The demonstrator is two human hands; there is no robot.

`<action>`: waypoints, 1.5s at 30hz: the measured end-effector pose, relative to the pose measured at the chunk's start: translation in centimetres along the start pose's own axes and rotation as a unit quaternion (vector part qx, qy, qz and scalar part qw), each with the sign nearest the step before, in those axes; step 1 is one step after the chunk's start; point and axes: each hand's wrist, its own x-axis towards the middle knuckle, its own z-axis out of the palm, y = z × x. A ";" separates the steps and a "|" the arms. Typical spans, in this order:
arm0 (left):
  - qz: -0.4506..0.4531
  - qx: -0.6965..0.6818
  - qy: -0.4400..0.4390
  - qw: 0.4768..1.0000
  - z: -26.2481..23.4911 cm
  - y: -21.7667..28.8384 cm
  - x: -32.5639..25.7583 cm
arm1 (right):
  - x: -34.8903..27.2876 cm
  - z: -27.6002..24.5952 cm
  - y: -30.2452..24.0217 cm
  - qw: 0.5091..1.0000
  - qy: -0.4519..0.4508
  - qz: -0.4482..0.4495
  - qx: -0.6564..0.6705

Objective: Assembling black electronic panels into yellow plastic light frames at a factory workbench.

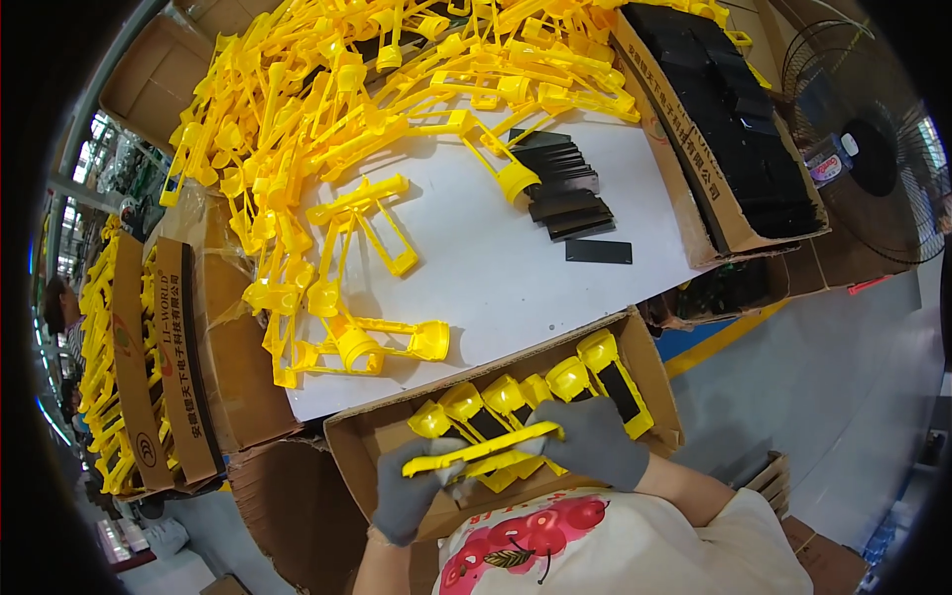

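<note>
My left hand (405,493), in a grey glove, is closed on one end of a yellow plastic frame (483,449). At its other end, the gloved fingers of my right hand (601,442) are closed on it too. The frame is seen edge-on, slightly tilted, above an open cardboard box (369,427) close to my body. In this box stands a row of several yellow frames fitted with black plates (621,389). My hands hide part of that row and the box's near side.
A large heap of yellow frames (347,79) covers the far and left part of the white table (466,248). Black plates (570,188) lie fanned out there. A carton of black plates (719,119) stands at right beside a fan (873,159). Another carton (183,367) holds frames at left.
</note>
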 end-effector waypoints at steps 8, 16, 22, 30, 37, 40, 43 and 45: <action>-0.139 0.195 0.019 0.971 -11.1 2.9 -2.4 | 6.6 -8.4 4.0 0.970 0.234 0.027 -0.068; 0.034 0.702 0.083 0.707 -6.3 3.1 3.3 | 11.9 -9.4 10.1 0.946 0.182 -0.024 -0.266; 0.308 0.564 0.227 0.731 -5.6 12.8 12.2 | 13.2 -10.7 7.9 0.963 0.079 0.032 -0.254; 0.401 0.584 0.104 0.698 8.0 13.9 26.1 | 11.6 -9.9 7.4 0.984 0.104 -0.019 -0.143; 0.514 0.444 0.189 0.709 4.1 13.3 24.4 | 8.0 -11.9 3.8 0.982 0.095 0.118 0.111; 0.322 0.224 0.129 0.911 2.3 12.8 18.3 | 7.6 -11.3 5.8 0.973 0.205 -0.008 0.108; 0.252 0.025 0.086 0.964 0.3 10.0 12.9 | 6.6 -10.9 3.3 0.958 0.236 -0.082 0.144; 0.169 -0.080 0.069 0.980 -0.8 7.8 9.5 | 5.5 -10.5 0.1 0.938 0.147 0.050 0.311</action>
